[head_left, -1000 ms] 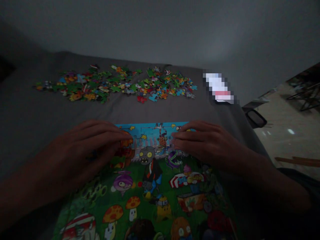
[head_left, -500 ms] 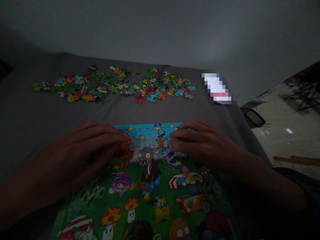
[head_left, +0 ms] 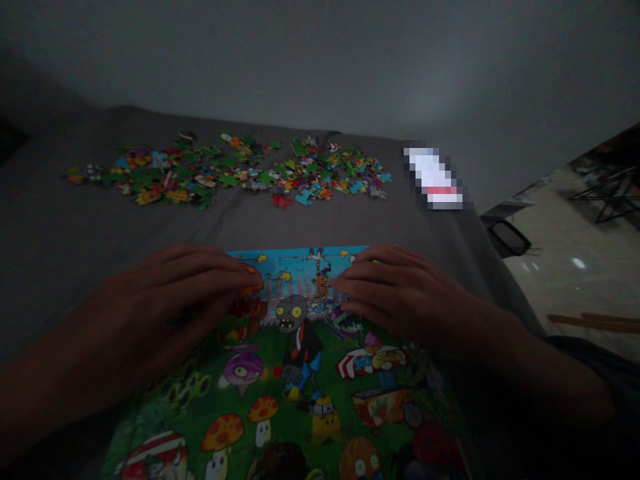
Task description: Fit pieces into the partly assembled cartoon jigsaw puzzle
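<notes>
Pixelated white object [head_left: 433, 178] on grey blanket [head_left: 100, 220]

Light: dim overall, brightest on the wall [head_left: 430, 80] at 12 o'clock
Glare: small white spot on the glossy floor [head_left: 579, 263] at 3 o'clock
Shadow: deep across the jigsaw puzzle [head_left: 280, 407] at 6 o'clock
Blur: pixelated patch [head_left: 434, 179] at 1 o'clock

The bare right hand [head_left: 400, 290] has slid inward across the colourful cardboard jigsaw puzzle [head_left: 295, 267] since the earlier views; its fingertips [head_left: 336, 283] now sit lower, nearer the grey cartoon zombie head [head_left: 290, 311]. The gap to the bare left hand [head_left: 165, 300] has narrowed. The scattered multicoloured loose cardboard jigsaw pieces [head_left: 225, 173] sit slightly further left in frame
</notes>
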`<action>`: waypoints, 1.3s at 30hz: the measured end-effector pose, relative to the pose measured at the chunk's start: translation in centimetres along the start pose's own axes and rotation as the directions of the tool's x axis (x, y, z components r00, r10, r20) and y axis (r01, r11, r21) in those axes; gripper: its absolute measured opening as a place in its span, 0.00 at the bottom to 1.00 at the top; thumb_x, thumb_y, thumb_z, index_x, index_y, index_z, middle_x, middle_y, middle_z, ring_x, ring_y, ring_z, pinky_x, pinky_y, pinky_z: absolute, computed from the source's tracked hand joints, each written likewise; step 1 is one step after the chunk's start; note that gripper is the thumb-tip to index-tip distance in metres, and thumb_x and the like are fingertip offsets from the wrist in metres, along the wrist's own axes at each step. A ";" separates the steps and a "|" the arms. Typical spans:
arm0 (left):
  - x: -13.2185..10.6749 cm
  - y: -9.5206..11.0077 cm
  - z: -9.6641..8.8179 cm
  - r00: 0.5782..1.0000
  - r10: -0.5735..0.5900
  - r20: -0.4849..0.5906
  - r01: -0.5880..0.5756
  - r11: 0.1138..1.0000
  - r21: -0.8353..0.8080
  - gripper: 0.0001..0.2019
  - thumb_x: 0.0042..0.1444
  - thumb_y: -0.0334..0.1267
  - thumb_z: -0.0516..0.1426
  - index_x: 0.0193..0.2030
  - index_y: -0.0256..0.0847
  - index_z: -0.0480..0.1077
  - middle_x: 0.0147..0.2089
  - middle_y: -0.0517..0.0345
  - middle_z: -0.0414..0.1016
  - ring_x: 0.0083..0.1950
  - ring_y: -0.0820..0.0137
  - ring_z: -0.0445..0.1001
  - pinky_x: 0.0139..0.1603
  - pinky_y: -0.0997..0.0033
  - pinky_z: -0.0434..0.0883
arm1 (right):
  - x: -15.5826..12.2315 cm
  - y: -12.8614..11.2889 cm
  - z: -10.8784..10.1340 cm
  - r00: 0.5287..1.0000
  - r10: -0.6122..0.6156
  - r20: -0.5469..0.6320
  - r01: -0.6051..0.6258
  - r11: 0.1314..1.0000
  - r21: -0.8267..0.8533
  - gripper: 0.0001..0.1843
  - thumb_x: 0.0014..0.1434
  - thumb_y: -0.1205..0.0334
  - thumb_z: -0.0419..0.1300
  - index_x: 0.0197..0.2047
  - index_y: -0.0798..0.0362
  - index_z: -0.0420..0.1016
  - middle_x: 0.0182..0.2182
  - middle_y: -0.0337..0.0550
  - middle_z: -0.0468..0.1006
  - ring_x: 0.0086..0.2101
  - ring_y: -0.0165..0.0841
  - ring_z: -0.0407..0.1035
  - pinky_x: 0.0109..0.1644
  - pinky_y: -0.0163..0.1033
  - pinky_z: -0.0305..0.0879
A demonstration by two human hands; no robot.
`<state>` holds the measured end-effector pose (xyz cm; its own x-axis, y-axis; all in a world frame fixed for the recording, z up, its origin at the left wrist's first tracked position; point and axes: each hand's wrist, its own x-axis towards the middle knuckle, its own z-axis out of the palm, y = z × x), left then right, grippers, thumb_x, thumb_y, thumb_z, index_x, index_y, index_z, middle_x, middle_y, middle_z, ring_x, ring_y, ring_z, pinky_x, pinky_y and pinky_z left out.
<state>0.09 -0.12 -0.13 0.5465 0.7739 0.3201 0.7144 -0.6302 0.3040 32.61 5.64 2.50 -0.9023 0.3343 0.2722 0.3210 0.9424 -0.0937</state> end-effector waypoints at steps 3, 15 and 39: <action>0.0 -0.1 -0.1 1.000 0.016 -0.002 -0.016 1.000 -0.001 0.16 0.69 0.34 0.52 0.58 0.56 0.71 0.56 0.69 0.79 0.56 0.72 0.75 0.56 0.71 0.71 | 0.0 0.0 0.0 1.000 0.008 0.015 -0.008 1.000 0.010 0.11 0.72 0.65 0.56 0.48 0.57 0.81 0.43 0.48 0.85 0.44 0.37 0.77 0.51 0.46 0.75; 0.1 0.2 -0.3 1.000 0.023 0.012 -0.023 1.000 -0.007 0.15 0.70 0.34 0.51 0.58 0.54 0.71 0.56 0.68 0.78 0.56 0.72 0.75 0.57 0.73 0.70 | 0.2 0.0 0.0 1.000 0.003 -0.011 -0.003 1.000 -0.015 0.11 0.72 0.66 0.56 0.45 0.56 0.81 0.45 0.49 0.84 0.44 0.37 0.76 0.49 0.43 0.75; -0.1 -0.3 0.1 0.995 0.095 -0.013 -0.095 0.995 -0.020 0.15 0.73 0.34 0.50 0.60 0.50 0.70 0.57 0.65 0.74 0.58 0.76 0.70 0.58 0.75 0.67 | -0.2 0.4 0.3 1.000 -0.006 0.022 0.005 1.000 0.022 0.10 0.71 0.67 0.57 0.49 0.57 0.80 0.47 0.50 0.82 0.48 0.40 0.73 0.54 0.48 0.75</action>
<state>-0.16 0.01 -0.33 0.6060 0.7098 0.3590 0.6503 -0.7020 0.2902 32.88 5.95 2.16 -0.9102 0.3287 0.2519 0.3096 0.9441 -0.1132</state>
